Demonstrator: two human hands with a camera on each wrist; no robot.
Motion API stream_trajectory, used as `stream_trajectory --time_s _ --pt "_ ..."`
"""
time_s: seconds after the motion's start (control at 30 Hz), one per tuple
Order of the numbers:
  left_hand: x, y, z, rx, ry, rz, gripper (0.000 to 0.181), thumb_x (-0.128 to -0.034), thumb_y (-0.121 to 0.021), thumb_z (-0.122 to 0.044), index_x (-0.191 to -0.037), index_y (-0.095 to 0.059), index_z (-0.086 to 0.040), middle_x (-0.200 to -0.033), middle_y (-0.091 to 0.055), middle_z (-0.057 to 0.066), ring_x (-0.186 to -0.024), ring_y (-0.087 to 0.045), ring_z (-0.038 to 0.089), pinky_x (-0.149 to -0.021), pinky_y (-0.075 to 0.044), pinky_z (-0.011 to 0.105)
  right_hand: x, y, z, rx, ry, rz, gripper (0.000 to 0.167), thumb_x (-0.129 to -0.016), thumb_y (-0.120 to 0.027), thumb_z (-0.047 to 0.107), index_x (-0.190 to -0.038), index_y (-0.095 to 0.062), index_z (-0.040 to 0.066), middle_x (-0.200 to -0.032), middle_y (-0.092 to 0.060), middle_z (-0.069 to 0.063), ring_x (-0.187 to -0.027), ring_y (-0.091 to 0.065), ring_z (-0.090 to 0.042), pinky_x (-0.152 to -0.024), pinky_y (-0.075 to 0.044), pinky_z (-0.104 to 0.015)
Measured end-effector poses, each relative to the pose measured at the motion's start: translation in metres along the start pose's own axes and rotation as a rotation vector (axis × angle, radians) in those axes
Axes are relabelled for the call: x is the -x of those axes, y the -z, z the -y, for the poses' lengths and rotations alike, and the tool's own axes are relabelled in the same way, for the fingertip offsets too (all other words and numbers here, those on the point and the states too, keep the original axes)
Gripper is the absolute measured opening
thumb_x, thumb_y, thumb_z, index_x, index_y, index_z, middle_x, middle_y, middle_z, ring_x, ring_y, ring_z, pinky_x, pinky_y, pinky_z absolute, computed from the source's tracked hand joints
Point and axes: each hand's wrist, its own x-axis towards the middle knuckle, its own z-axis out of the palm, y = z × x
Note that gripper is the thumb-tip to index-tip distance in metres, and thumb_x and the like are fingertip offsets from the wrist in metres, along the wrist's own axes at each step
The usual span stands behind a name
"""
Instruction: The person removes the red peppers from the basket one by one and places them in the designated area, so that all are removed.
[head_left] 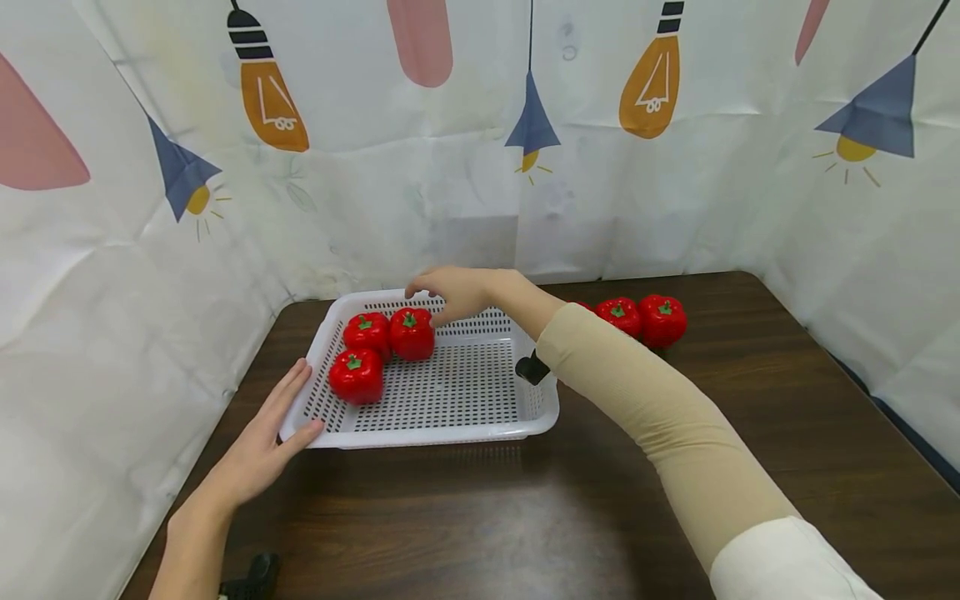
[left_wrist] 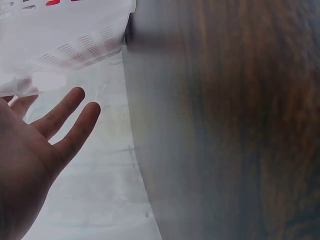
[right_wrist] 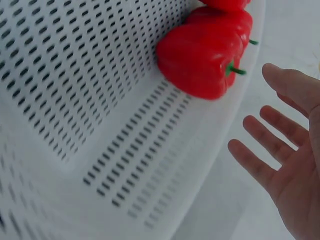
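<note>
A white perforated plastic basket stands on the table with three red bell peppers in its left part: a front pepper, a back-left pepper and a back-right pepper. My left hand touches the basket's left edge, thumb and fingers spread. Above the basket's back side is my right hand, close to the back-right pepper. In the right wrist view that hand has its fingers apart with nothing between them, and the nearest pepper sits inside the basket wall.
Right of the basket, more red peppers stand on the dark wooden table, partly hidden by my right arm. A white curtain with printed lamps hangs behind and at both sides.
</note>
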Motion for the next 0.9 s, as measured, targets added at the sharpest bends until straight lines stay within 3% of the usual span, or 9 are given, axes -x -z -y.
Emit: stream_trajectory --time_s 0.03,0.1,0.27,0.37,0.57,0.9 --pt "0.000 0.000 0.000 -0.001 -0.001 0.000 0.084 -0.0975 -0.069 -0.024 -0.166 -0.021 -0.021 -0.171 -0.011 0.006 -0.150 -0.019 0.043 -0.119 -0.021 0.041 -0.003 -0.002 0.001 0.000 -0.005 0.004 0.057 -0.099 -0.068 0.020 -0.151 -0.047 0.011 -0.153 -0.047 -0.007 -0.136 -0.046 -0.024 -0.109 -0.040 -0.037" --pt "-0.001 0.000 0.000 0.001 -0.002 0.002 0.084 -0.0976 -0.069 -0.024 -0.166 -0.021 -0.021 -0.171 -0.011 0.006 -0.151 -0.018 0.043 -0.118 -0.020 0.040 -0.007 -0.006 0.003 0.000 -0.014 0.009 0.059 -0.098 -0.068 0.020 -0.152 -0.046 0.011 -0.154 -0.046 -0.007 -0.137 -0.044 -0.023 -0.110 -0.039 -0.037" --pt "-0.002 0.001 0.000 0.014 0.004 0.007 0.085 -0.0969 -0.069 -0.024 -0.166 -0.021 -0.020 -0.171 -0.010 0.008 -0.150 -0.017 0.045 -0.111 -0.023 0.071 -0.018 -0.016 0.006 -0.026 -0.069 0.019 0.063 -0.096 -0.072 0.018 -0.153 -0.045 0.015 -0.155 -0.043 -0.005 -0.138 -0.040 -0.021 -0.109 -0.041 -0.038" --pt "-0.002 0.001 0.000 0.018 0.008 0.007 0.085 -0.0964 -0.070 -0.024 -0.166 -0.021 -0.020 -0.171 -0.010 0.008 -0.150 -0.017 0.046 -0.103 -0.025 0.078 -0.025 -0.022 0.006 -0.045 -0.089 0.014 0.064 -0.094 -0.073 0.016 -0.152 -0.046 0.015 -0.154 -0.042 -0.006 -0.138 -0.040 -0.022 -0.107 -0.043 -0.038" --pt "-0.001 0.000 -0.001 0.023 0.007 0.007 0.085 -0.0959 -0.070 -0.023 -0.166 -0.021 -0.019 -0.171 -0.010 0.009 -0.150 -0.017 0.047 -0.103 -0.025 0.078 -0.035 -0.032 0.007 -0.053 -0.124 0.018 0.068 -0.093 -0.076 0.016 -0.154 -0.045 0.017 -0.150 -0.046 -0.005 -0.134 -0.043 -0.022 -0.100 -0.048 -0.035" --pt "-0.001 0.001 -0.002 0.000 0.033 0.011 0.087 -0.0954 -0.070 -0.024 -0.166 -0.020 -0.020 -0.172 -0.009 0.008 -0.149 -0.019 0.048 -0.100 -0.028 0.078 -0.046 -0.043 0.014 0.041 -0.141 0.055 0.073 -0.093 -0.075 0.012 -0.157 -0.042 0.020 -0.157 -0.041 -0.005 -0.137 -0.041 -0.020 -0.101 -0.047 -0.033"
